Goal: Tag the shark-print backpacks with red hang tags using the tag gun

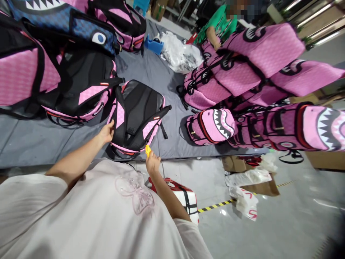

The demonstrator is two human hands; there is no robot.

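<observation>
A pink and black backpack [138,117] lies back-side up on the grey table [32,144], straps showing. My left hand [106,132] grips its lower left edge, fingers closed on the fabric. My right hand [152,162] is at the backpack's bottom edge, pinching a small yellow tool [148,150] whose tip meets the bag. My arms reach out over my white shirt.
More pink and black backpacks [81,90] lie to the left, and a blue one [67,21] at the back. A pile of pink shark-mouth backpacks [258,82] fills the right. A person in green [218,25] works beyond. Cardboard and plastic bags [248,180] litter the floor.
</observation>
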